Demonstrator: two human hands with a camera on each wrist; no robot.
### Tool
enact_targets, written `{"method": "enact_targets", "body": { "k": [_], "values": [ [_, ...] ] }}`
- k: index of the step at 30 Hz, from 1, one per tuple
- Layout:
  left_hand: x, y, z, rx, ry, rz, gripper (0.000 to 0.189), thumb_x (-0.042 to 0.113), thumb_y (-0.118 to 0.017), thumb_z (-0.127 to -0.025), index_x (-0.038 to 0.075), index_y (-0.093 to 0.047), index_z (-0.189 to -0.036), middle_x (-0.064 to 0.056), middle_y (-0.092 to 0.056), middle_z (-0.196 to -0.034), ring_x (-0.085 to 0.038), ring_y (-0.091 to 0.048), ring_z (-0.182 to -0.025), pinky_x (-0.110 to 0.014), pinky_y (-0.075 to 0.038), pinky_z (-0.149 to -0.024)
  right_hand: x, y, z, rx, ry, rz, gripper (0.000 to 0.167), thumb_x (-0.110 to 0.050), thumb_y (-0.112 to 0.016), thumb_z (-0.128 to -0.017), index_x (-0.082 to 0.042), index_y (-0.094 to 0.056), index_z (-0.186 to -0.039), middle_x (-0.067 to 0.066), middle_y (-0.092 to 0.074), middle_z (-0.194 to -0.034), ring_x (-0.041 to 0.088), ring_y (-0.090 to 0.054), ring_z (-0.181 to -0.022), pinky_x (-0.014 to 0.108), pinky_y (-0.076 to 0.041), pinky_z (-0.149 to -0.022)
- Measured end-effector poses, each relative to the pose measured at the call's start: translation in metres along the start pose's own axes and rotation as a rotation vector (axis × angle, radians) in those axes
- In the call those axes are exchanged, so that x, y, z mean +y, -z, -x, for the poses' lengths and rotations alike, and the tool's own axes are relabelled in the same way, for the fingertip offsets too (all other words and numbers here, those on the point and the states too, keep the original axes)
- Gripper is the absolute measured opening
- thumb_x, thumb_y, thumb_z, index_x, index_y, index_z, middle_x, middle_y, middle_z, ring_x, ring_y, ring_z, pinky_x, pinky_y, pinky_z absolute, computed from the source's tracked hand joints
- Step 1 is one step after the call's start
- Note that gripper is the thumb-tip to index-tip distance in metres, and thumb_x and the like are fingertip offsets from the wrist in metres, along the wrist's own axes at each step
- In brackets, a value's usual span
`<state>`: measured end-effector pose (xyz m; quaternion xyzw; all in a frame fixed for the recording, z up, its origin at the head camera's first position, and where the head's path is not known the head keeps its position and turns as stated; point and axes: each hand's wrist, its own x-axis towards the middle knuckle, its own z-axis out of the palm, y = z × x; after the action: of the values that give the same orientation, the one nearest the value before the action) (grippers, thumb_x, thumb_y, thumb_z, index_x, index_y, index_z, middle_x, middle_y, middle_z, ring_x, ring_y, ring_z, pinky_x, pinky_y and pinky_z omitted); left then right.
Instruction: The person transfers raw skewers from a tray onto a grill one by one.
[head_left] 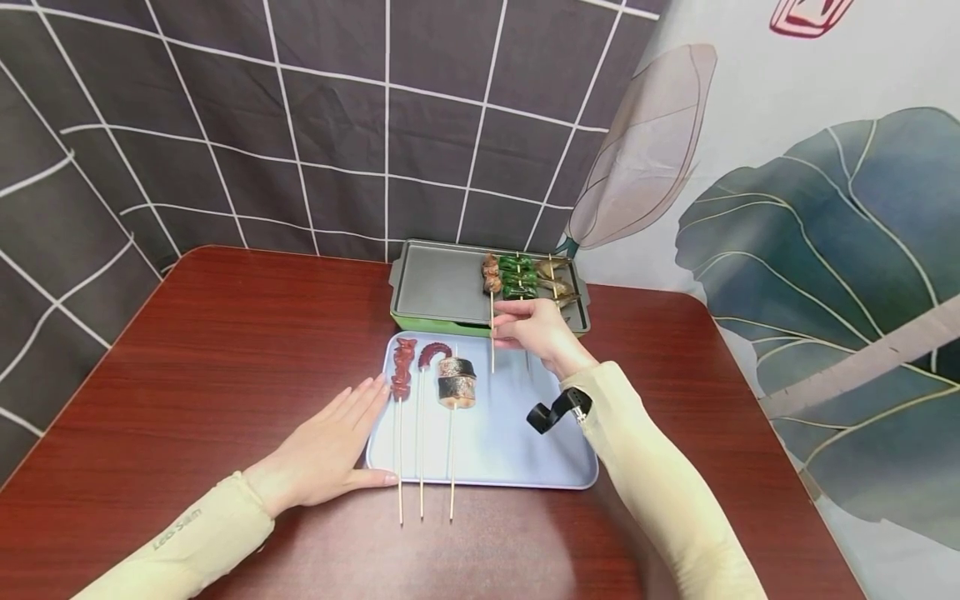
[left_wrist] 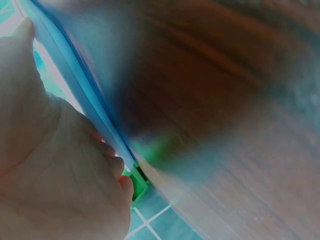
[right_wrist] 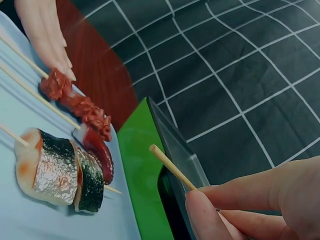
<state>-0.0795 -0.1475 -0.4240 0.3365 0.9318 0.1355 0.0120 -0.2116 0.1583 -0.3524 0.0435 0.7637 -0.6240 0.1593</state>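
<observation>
My right hand [head_left: 543, 333] pinches the wooden stick of a browned meat skewer [head_left: 491, 279] between thumb and fingers. The skewer's meat end lies over the grey grill pan [head_left: 438, 283], and its stick hangs over the pale blue tray [head_left: 525, 454]. In the right wrist view the blunt end of the stick [right_wrist: 170, 165] pokes out past the fingertips. With fingers straight, my left hand [head_left: 322, 454] rests along the tray's left edge. Beside it on the tray lie a red meat skewer [head_left: 402, 367], an octopus tentacle skewer [head_left: 433, 354] and a fish skewer [head_left: 457, 387].
A green pepper skewer [head_left: 517, 277] and a fish-like skewer [head_left: 555, 279] lie on the pan's right side, partly behind the right hand. The pan's green base [head_left: 435, 325] stands against the tray's far edge. A dark gridded cloth [head_left: 330, 125] hangs behind the reddish wooden table [head_left: 225, 358].
</observation>
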Motion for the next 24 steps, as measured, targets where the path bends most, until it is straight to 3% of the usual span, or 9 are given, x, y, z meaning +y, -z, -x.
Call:
{"method": "enact_targets", "body": {
  "k": [13, 24],
  "values": [
    [0.0002, 0.0014, -0.0014, -0.005, 0.004, -0.004, 0.106, 0.07, -0.056, -0.093, -0.014, -0.03, -0.153, -0.028, -0.029, -0.16, -0.041, -0.026, -0.148, -0.052, -0.023, -0.12, -0.0047, 0.0005, -0.0032, 0.024, -0.033, 0.043, 0.046, 0.008, -0.063, -0.095, 0.003, -0.057, -0.141, 0.026, -0.066, -0.122, 0.04, -0.067, -0.11, 0.03, -0.061, -0.079],
    [0.0013, 0.0012, -0.0007, -0.014, 0.014, 0.006, 0.106, 0.069, -0.057, -0.093, -0.013, -0.03, -0.153, -0.027, -0.03, -0.16, -0.04, -0.026, -0.149, -0.052, -0.024, -0.12, -0.003, 0.0, 0.0011, 0.047, 0.009, 0.061, 0.045, 0.007, -0.064, -0.095, 0.006, -0.057, -0.14, 0.023, -0.067, -0.115, 0.04, -0.068, -0.109, 0.03, -0.061, -0.08]
  ]
}}
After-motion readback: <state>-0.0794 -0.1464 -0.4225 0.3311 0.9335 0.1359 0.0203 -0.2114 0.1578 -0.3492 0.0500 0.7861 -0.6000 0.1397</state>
